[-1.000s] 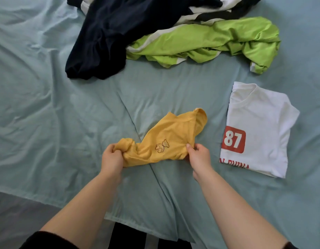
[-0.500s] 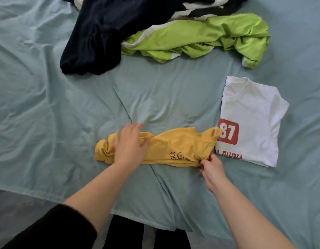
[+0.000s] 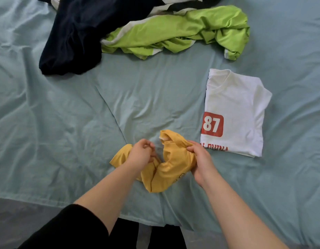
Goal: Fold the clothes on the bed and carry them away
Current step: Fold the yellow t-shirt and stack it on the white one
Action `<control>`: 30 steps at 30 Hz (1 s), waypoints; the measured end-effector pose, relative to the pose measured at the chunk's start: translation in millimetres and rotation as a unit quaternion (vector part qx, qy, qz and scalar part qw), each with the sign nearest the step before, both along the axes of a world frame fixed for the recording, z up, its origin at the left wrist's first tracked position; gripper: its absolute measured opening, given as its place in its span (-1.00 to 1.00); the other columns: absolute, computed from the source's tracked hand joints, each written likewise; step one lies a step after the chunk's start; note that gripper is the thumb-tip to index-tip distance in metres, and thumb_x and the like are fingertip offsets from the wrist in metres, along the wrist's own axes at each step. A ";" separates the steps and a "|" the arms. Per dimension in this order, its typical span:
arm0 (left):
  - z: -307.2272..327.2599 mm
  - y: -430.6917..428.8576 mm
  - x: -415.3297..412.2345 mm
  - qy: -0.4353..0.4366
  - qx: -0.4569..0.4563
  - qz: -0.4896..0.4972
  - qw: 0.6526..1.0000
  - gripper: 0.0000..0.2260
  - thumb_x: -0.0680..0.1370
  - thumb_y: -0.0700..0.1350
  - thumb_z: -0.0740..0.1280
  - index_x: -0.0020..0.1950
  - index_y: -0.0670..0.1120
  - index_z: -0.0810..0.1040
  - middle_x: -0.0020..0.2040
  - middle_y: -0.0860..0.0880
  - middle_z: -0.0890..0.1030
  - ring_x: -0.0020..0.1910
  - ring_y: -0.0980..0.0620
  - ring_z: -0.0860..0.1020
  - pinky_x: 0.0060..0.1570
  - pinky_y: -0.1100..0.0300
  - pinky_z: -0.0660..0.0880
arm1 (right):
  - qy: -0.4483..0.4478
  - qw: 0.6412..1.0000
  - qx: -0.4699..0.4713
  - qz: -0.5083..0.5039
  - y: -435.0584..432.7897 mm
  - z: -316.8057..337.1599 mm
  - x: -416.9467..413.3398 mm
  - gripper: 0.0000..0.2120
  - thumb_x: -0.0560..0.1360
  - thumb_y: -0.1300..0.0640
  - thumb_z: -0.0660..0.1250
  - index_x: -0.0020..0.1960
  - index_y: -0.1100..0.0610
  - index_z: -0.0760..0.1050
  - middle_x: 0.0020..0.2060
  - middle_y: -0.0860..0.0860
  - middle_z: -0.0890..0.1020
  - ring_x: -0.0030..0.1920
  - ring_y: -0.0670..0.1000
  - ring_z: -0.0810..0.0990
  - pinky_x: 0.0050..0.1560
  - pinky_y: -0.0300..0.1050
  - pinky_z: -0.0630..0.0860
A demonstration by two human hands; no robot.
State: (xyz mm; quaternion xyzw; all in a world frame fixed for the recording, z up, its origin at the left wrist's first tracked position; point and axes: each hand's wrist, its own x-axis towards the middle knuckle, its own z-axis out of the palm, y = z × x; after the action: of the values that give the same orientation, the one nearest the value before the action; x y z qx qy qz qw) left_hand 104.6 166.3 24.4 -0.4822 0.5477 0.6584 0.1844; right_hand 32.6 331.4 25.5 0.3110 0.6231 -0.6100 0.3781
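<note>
At the near edge of the bed [image 3: 65, 123] we hold the yellow garment [image 3: 170, 169], left grip [image 3: 140, 155] and right grip [image 3: 200, 162] both clenched on it; its length sags between them, crosswise.

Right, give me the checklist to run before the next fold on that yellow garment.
1. The left hand and right hand both hold the yellow garment: ok.
2. It lies flat: not ok, bunched.
3. There is bare sheet ahead for spreading it: ok.
4. The white shirt is folded: ok.
5. The green garment and dark garment are folded: not ok, crumpled.
</note>
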 end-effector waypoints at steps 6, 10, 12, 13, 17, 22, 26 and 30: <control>21.8 19.4 -20.7 -0.031 0.279 -0.018 0.960 -0.49 0.45 0.39 0.20 -0.03 0.02 0.71 -0.03 -0.08 0.72 -0.05 -0.01 0.69 -0.10 0.14 0.60 | -0.090 0.984 -0.148 0.035 -7.7 12.9 4.4 -0.72 0.56 -0.02 0.26 0.15 0.09 0.62 0.06 0.12 0.69 0.03 0.07 0.67 0.08 0.01 0.57; 9.9 34.9 -17.9 0.013 0.228 0.084 0.970 -0.64 0.53 0.15 0.33 0.21 -0.04 0.59 -0.03 -0.09 0.72 -0.04 -0.07 0.69 -0.06 0.06 0.60 | 0.089 0.990 0.038 0.104 -15.8 10.0 6.3 -0.82 0.59 -0.07 0.22 -0.03 -0.12 0.60 -0.05 -0.10 0.70 0.05 -0.08 0.64 0.05 -0.15 0.55; 2.9 28.6 -13.3 0.030 0.201 0.163 0.965 -0.72 0.57 0.07 0.31 0.21 -0.04 0.57 -0.01 -0.10 0.71 -0.05 -0.09 0.69 -0.07 0.03 0.60 | 0.143 0.982 0.072 0.104 -14.3 6.3 4.5 -0.82 0.60 -0.10 0.20 0.00 -0.14 0.58 -0.01 -0.19 0.66 0.08 -0.15 0.60 0.07 -0.23 0.52; 0.0 22.6 -10.8 0.029 0.190 0.198 0.961 -0.74 0.59 0.07 0.30 0.19 -0.03 0.56 0.03 -0.11 0.70 -0.03 -0.10 0.68 -0.03 0.00 0.60 | 0.158 0.980 0.077 0.094 -12.3 4.9 2.5 -0.80 0.60 -0.09 0.20 0.03 -0.10 0.59 0.01 -0.17 0.66 0.09 -0.15 0.60 0.10 -0.21 0.51; -6.3 -18.0 2.6 0.011 0.053 0.199 0.979 -0.79 0.52 0.11 0.37 -0.03 -0.03 0.58 0.00 -0.08 0.67 -0.01 -0.08 0.65 0.02 -0.04 0.59 | 0.215 0.968 0.092 0.085 1.1 1.8 -11.1 -0.66 0.62 -0.04 0.18 -0.08 0.19 0.55 -0.18 -0.11 0.60 -0.13 -0.17 0.53 0.03 -0.19 0.46; 5.9 -74.4 12.5 0.053 -0.091 0.010 0.994 -0.74 0.35 0.17 0.52 -0.19 0.02 0.60 -0.29 0.07 0.64 -0.27 0.12 0.61 -0.25 0.23 0.56 | 0.300 0.908 0.136 0.259 6.6 3.8 -34.9 -0.72 0.61 -0.08 0.18 -0.15 0.01 0.56 -0.33 -0.21 0.58 -0.28 -0.34 0.49 -0.24 -0.50 0.36; 13.0 -125.2 15.0 0.017 -0.168 -0.114 0.979 -0.79 0.31 0.18 0.54 -0.19 0.10 0.66 -0.23 0.08 0.65 -0.23 0.13 0.57 -0.27 0.24 0.45 | 0.344 0.857 0.221 0.312 16.6 2.2 -69.7 -0.65 0.60 -0.07 0.21 -0.28 0.10 0.43 -0.42 -0.04 0.43 -0.38 -0.14 0.40 -0.36 -0.25 0.26; 14.5 -159.0 13.1 -0.042 -0.209 -0.292 0.932 -0.87 0.36 0.18 0.50 -0.17 0.20 0.68 -0.18 0.10 0.63 -0.18 0.17 0.55 -0.28 0.28 0.42 | 0.332 0.808 0.266 0.408 16.8 -4.0 -96.0 -0.62 0.61 -0.05 0.18 -0.28 0.16 0.37 -0.42 0.00 0.41 -0.35 -0.01 0.38 -0.32 -0.15 0.26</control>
State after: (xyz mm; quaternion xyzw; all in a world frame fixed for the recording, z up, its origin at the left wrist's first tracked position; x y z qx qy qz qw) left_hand 117.7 7.3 38.8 -0.3557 0.7813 0.4252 0.2869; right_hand -63.4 348.2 21.4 -0.1051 0.9181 -0.2758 0.2644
